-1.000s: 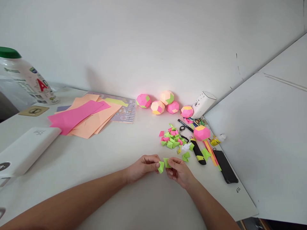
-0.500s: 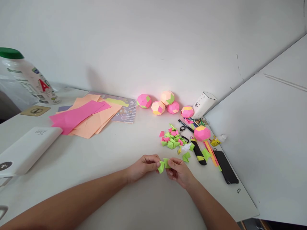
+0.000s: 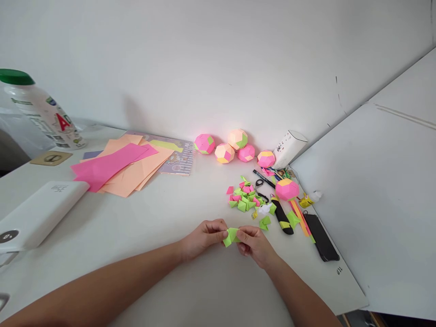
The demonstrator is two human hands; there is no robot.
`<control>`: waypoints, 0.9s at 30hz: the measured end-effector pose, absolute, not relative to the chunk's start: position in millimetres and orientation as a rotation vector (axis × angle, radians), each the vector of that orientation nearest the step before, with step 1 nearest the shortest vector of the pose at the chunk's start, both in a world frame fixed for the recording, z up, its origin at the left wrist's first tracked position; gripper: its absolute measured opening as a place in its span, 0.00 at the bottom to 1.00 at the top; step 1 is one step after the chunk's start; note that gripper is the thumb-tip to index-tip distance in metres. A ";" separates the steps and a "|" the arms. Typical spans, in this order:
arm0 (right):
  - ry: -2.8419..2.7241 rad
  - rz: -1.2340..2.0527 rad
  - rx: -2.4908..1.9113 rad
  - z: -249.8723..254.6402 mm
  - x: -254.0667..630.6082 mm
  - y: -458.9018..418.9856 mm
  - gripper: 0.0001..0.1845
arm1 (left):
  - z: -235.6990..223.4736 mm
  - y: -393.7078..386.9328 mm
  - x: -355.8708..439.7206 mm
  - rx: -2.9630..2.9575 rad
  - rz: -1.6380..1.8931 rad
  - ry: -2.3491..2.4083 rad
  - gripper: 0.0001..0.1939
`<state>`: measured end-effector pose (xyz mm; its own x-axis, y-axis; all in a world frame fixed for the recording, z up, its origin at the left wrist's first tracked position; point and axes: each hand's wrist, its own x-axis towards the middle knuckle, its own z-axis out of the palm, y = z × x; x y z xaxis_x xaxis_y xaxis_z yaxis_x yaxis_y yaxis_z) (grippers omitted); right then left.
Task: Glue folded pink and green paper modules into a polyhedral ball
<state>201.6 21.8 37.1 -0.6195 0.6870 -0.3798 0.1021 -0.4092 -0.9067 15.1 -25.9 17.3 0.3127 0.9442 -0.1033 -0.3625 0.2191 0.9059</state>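
Just above the white table (image 3: 163, 227), my left hand (image 3: 203, 237) and my right hand (image 3: 255, 244) pinch small folded green paper pieces (image 3: 230, 236) between their fingertips. The pieces now touch each other between the two hands. Beyond them lies a heap of small folded green and pink paper units (image 3: 244, 197). Several finished paper balls (image 3: 223, 152) in pink, peach and green stand along the wall, and one more paper ball (image 3: 287, 189) rests to the right of the heap.
Pink and peach paper sheets (image 3: 119, 165) lie at the left on a printed pad. A white power bank (image 3: 37, 213) and a green-capped bottle (image 3: 44, 113) are further left. Scissors (image 3: 260, 190), a black-yellow knife (image 3: 282, 217), a glue bottle (image 3: 308, 199), a black phone (image 3: 322, 237) and a white box (image 3: 289, 147) crowd the right.
The two green pieces, held slightly apart before, have been brought together between my fingertips. The hands have barely shifted otherwise.
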 end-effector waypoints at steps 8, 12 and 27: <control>-1.535 1.989 -1.066 33.7 202.2 21.9 0.20 | 18.8 -26.6 16.7 0.918 1.057 0.823 0.15; -1.530 1.993 -1.055 34.9 201.6 21.6 0.20 | 16.3 -26.0 16.5 0.931 1.058 0.839 0.15; -1.552 1.982 -1.075 32.4 201.5 21.6 0.21 | 16.6 -26.9 17.5 0.964 1.085 0.878 0.16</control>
